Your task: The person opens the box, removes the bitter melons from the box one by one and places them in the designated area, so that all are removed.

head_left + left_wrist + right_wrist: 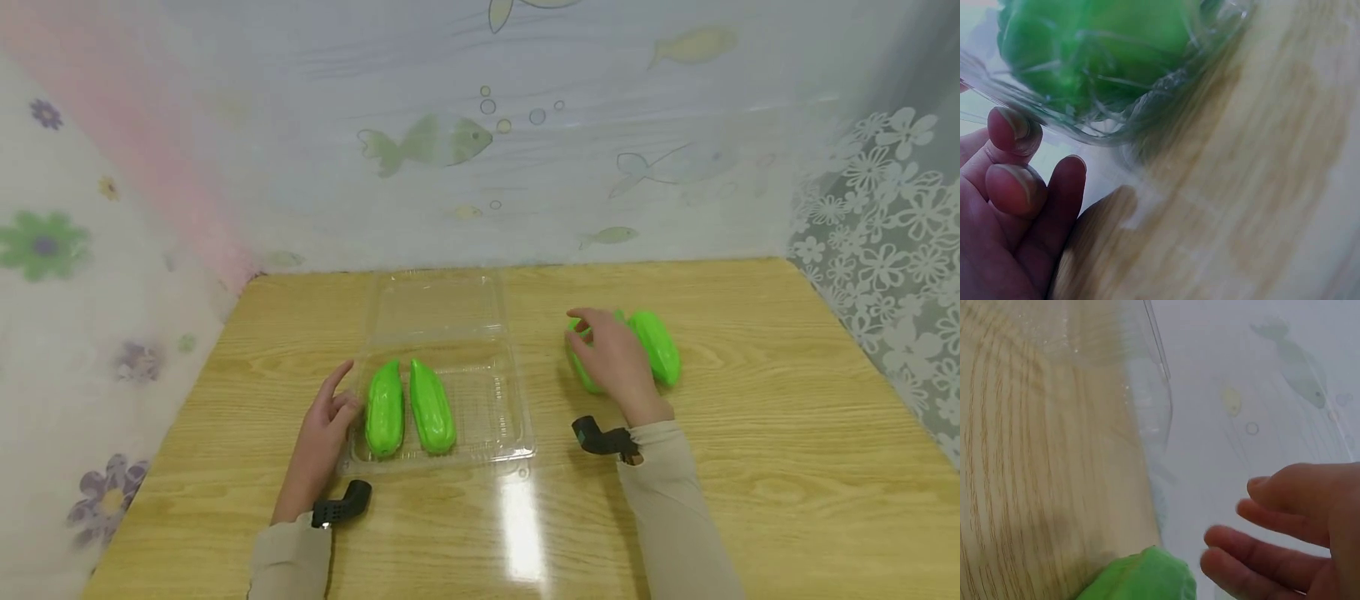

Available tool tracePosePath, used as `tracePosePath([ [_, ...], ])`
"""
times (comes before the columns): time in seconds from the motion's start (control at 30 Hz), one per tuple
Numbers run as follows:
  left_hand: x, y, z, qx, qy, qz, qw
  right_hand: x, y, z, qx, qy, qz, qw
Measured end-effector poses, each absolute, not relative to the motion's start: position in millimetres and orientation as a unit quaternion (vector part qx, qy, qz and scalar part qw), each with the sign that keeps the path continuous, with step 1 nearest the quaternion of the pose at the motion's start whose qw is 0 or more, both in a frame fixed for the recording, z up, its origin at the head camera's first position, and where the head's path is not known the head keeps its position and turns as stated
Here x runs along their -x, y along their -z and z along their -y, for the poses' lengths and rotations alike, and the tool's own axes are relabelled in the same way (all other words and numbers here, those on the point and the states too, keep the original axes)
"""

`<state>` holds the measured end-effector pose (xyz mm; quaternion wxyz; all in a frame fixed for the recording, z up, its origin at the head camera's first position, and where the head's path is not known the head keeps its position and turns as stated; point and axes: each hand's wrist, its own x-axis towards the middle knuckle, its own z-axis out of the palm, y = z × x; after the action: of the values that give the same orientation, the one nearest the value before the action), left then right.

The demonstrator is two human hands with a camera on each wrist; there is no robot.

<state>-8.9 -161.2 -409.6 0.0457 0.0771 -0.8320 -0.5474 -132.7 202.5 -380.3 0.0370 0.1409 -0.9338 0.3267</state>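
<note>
Right hand [615, 358] is over two loose green toy gourds [658, 346] on the worktop [750, 467], fingers relaxed, holding nothing yet. Left hand [324, 425] lies relaxed against the clear clamshell tray [495, 408]. I'd grip one gourd mid-body. Their long axes run near-to-far, like the two gourds in the tray [408, 410].

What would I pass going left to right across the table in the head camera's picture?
Left hand → two green gourds lying side by side in the clear plastic box → right hand, over a third green gourd → a fourth green gourd on the bare table.
</note>
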Motion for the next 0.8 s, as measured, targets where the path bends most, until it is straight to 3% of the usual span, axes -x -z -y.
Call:
tracePosePath([
  [0.4,9,411,161,-0.066,0.547,0.833,0.053,130,377,-194,-0.192,-0.351,0.917,0.004],
  [0.8,10,407,161,-0.07,0.551,0.83,0.047,125,372,-179,-0.233,-0.374,0.898,0.003],
])
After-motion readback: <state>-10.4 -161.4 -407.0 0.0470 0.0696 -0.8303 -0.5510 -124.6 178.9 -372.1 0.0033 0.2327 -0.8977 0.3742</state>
